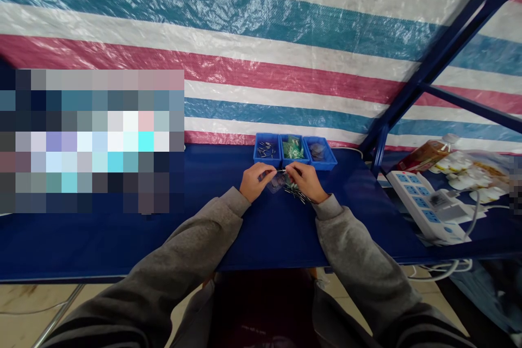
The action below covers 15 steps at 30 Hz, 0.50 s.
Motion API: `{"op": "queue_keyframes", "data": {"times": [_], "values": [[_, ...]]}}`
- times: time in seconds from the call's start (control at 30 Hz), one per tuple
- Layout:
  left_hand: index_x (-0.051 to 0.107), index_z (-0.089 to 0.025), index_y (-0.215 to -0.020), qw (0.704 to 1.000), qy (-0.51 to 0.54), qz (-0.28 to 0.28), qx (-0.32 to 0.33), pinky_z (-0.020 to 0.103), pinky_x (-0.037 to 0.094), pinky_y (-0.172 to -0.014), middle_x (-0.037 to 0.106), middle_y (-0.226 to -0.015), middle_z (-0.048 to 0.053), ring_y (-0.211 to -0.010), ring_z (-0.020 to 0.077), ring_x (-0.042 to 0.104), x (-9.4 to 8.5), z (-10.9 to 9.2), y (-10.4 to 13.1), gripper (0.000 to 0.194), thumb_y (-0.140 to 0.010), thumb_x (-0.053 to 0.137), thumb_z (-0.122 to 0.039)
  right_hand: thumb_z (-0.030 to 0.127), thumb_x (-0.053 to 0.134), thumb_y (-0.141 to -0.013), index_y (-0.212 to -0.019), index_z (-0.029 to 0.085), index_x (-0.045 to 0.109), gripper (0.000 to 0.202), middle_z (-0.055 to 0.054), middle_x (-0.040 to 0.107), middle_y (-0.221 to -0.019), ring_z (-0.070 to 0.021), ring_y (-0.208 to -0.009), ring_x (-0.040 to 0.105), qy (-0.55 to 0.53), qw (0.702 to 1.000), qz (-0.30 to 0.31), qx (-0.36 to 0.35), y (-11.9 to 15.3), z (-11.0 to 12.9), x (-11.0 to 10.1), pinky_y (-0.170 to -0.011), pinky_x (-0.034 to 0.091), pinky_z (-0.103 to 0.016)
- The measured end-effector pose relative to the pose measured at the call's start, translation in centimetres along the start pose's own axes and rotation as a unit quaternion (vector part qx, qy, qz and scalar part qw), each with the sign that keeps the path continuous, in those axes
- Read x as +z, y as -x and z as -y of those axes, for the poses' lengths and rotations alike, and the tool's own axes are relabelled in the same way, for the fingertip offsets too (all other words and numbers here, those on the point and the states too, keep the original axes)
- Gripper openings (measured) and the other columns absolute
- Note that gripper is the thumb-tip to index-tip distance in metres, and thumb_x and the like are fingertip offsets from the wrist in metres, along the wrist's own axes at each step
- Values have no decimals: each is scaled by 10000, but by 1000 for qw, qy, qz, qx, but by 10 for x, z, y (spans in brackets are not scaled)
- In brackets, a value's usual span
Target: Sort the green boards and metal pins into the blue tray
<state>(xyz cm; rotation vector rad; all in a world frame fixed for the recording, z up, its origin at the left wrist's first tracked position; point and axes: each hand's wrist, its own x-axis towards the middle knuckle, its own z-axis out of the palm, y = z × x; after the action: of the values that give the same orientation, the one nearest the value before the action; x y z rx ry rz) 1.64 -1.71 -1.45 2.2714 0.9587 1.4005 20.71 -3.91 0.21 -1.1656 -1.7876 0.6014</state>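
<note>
Over the middle of the blue table, my left hand [255, 180] and my right hand [306, 179] meet fingertip to fingertip, both pinched closed. Between them runs a small thin metal piece [281, 171], too small to name exactly. Just below the fingers lie clear plastic pieces [278, 183] and a heap of thin dark metal pins [300, 196], with some green bits partly hidden by my right hand. Behind the hands, three blue bins stand in a row: the left bin [255, 155] holds metal pins, the middle bin [294, 164] green pieces, the right bin [326, 165] small greyish pieces.
A white power strip [416, 201] with plugged-in adapters sits at the right, near a bottle [428, 153] and a clear bag of white items [465, 171]. A blue metal frame post [377, 149] rises there. Striped sheeting [285, 76] hangs behind the table. The left side is pixelated.
</note>
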Motion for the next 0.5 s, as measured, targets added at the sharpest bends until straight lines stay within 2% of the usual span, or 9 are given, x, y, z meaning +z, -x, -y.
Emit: {"op": "queue_keyframes", "data": {"times": [0.2,0.5], "values": [[669,-170,-824,999,6,2,-52,248,473,-621,689,-755,33,-622,131,592,-1,1,-1,305,-927,498,-400,525,595,-838,-871,197,630,331,-31,646,-733,-155,-576,601,-43,999,-1,0,0,-1,3,-550,479,-271],[692,-171,-849,995,62,-11,-71,249,505,-630,720,-807,44,-689,158,645,-1,-2,-2,257,-865,593,-407,501,463,-929,-726,184,601,401,3,570,-565,-133,-519,562,-12,1000,12,-9,1,2,1,-553,445,-254]]}}
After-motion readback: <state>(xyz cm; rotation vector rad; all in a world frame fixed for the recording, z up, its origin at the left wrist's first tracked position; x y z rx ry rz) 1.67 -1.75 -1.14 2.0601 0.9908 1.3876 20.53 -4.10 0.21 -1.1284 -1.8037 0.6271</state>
